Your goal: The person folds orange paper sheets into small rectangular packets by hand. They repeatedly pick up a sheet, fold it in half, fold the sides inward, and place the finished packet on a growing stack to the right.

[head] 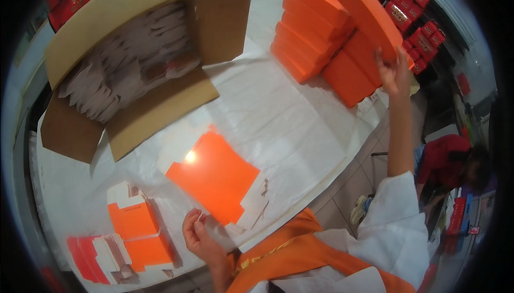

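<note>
My right hand (392, 74) is stretched out at the upper right, its fingers around the near end of an orange box (367, 16). That box lies slantwise at the top of stacked orange boxes (307, 32), and its underside is hidden. Low in the view, my left hand (202, 234) is loosely curled with nothing visible in it. Beside its fingertips lies a pile of flat orange carton blanks (217, 172) with white flaps. To the left are a banded bundle of orange blanks (138, 228) and a bundle of red blanks (90, 259).
A large open cardboard box (160, 112) packed with pale wrapped packets (124, 68) stands at the upper left. White sheeting (281, 132) covers the table. Red gift boxes (409, 7) are piled beyond its far right. A person in red (445, 160) bends down on the right.
</note>
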A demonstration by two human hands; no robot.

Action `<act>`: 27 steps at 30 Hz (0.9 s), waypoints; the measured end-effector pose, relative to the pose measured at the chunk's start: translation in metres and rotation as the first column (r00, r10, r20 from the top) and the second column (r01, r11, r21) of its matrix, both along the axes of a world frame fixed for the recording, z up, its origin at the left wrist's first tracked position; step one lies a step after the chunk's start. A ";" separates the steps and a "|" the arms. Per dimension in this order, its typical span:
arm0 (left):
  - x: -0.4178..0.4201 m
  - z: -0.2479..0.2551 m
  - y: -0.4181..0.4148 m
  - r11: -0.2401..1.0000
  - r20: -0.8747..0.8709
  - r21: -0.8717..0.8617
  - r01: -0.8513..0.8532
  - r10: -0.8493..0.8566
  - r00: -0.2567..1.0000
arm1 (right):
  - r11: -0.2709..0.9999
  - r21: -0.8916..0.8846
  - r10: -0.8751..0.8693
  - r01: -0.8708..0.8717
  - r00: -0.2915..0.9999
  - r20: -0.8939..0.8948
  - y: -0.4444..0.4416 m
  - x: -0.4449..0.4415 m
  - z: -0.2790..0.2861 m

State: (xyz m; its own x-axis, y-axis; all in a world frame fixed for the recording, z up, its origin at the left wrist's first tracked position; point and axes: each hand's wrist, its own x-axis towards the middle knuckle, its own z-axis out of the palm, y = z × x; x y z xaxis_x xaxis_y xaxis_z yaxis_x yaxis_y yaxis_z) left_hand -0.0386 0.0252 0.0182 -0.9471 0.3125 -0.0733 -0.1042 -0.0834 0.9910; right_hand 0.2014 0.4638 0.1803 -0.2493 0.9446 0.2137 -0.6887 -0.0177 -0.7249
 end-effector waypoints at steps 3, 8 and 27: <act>-0.004 -0.003 -0.003 0.999 0.010 -0.047 0.006 -0.005 1.000 | 0.994 -0.058 -0.093 0.093 0.996 -0.008 -0.012 0.017 -0.004; -0.007 0.000 0.000 0.996 0.015 -0.087 -0.002 0.003 1.000 | 0.999 -0.016 -0.039 0.039 0.999 -0.033 0.038 0.020 0.036; 0.001 0.003 0.001 0.994 0.071 -0.062 -0.088 0.093 0.993 | 0.861 -0.011 -0.362 0.508 0.629 0.688 0.128 -0.058 0.092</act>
